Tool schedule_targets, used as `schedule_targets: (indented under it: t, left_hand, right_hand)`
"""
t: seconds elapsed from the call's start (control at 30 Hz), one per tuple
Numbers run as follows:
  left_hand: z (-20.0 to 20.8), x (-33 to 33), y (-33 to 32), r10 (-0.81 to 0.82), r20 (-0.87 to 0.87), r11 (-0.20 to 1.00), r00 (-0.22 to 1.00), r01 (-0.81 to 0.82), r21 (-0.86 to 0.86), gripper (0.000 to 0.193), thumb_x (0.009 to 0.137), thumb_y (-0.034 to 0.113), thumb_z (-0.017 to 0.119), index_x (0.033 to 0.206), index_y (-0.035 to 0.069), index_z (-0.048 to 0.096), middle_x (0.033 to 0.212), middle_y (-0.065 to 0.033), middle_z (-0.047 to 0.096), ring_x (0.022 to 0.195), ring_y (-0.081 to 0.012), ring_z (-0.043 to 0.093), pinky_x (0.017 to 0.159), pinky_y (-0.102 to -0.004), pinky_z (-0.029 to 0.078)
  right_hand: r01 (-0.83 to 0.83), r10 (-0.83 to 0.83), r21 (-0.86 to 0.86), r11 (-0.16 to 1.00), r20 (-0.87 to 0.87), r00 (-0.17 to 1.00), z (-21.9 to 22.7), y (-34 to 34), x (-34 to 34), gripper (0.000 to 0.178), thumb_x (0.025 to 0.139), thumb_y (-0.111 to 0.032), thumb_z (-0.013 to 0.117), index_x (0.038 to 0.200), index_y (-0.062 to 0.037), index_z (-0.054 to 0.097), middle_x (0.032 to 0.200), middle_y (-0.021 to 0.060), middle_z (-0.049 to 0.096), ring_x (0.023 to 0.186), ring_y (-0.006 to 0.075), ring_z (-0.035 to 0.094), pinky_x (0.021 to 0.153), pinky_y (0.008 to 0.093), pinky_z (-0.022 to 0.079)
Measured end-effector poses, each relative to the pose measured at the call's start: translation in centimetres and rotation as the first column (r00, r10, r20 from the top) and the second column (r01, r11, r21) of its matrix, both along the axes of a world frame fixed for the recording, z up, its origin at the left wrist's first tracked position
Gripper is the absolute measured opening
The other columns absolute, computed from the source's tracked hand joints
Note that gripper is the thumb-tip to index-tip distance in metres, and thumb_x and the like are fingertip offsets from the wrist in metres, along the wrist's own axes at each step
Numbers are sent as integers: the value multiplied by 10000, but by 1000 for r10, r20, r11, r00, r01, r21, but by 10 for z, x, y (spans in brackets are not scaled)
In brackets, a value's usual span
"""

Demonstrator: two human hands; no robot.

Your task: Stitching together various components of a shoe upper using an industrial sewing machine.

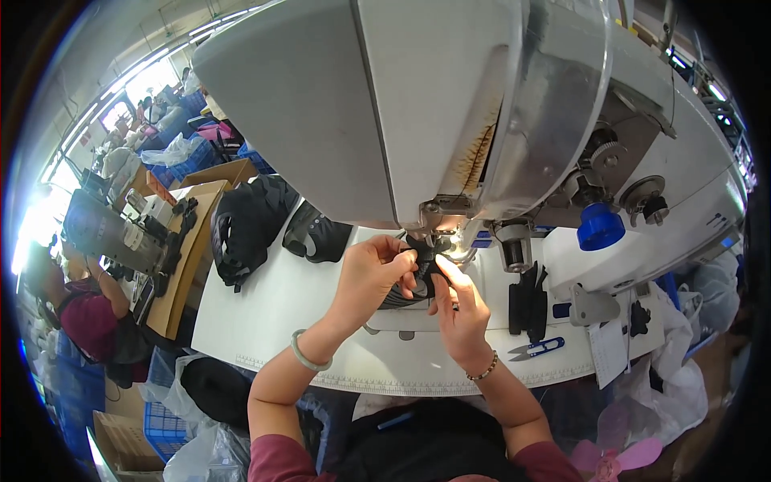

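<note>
While our left hand [371,269] pinches the small black fabric piece [423,259] under the grey sewing machine's needle [440,233], our right hand [459,309], at five o'clock, should steady it with closed fingertips, flat on the white worktop [265,309].

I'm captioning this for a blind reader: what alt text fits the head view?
Both hands, left hand and right hand, hold a black fabric piece under the needle area of a large grey sewing machine on a white table. Blue-handled thread snips lie to the right, and more black pieces are piled at the left.
</note>
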State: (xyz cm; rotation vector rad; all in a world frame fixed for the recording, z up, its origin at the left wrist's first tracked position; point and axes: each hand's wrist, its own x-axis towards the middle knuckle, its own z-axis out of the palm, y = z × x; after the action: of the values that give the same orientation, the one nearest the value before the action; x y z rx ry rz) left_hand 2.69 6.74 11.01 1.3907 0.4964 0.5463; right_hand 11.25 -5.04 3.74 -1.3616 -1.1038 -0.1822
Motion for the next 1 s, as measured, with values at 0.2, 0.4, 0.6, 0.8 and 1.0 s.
schedule_targets:
  t: [0.2, 0.4, 0.6, 0.8, 1.0]
  left_hand:
    - [8, -4, 2, -12, -99, 992, 995, 25, 123, 125, 833, 63, 585, 835, -57, 554, 696, -52, 568, 530, -78, 525, 442, -210, 435]
    - [21, 1, 5, -55, -193, 964, 980, 102, 246, 138, 845, 102, 584, 825, -29, 545, 669, 2, 530, 506, -48, 454, 417, -201, 351]
    - [20, 5, 8, -93, -185, 995, 978, 98, 16, 104, 845, 77, 569, 894, -5, 610, 674, 30, 536, 504, -6, 442, 411, -146, 325]
    - [15, 4, 9, -109, -158, 991, 981, 119, 57, 97, 840, 66, 571, 880, -10, 615, 652, 23, 535, 497, -9, 441, 399, -151, 321]
    - [14, 5, 12, -153, -153, 981, 976, 169, 97, 111, 846, 70, 567, 877, -27, 614, 621, 7, 520, 481, -38, 440, 395, -179, 335]
  right_hand:
    - [-18, 18, -16, 1000, -16, 1000, 3, -1, -2, 342, 875, 7, 568, 1211, -48, 535, 763, 55, 545, 524, 91, 519, 478, 231, 438]
    - [-35, 31, -57, 998, -65, 997, 9, -3, -4, 329, 883, -15, 566, 1209, -50, 530, 741, 74, 537, 520, 118, 523, 482, 246, 438]
    - [137, -111, -246, 959, 117, 987, 35, -11, -8, 307, 872, -108, 598, 1167, -68, 526, 744, 132, 557, 518, 295, 563, 457, 347, 462]
    - [111, -73, -349, 930, 121, 990, 39, -19, -7, 317, 895, -59, 562, 1204, -42, 494, 774, 108, 591, 519, 123, 507, 495, 260, 436]
    - [-23, -35, -234, 972, -240, 970, 31, -11, -5, 232, 876, -89, 592, 1039, 13, 462, 779, 145, 619, 594, 248, 627, 504, 313, 475]
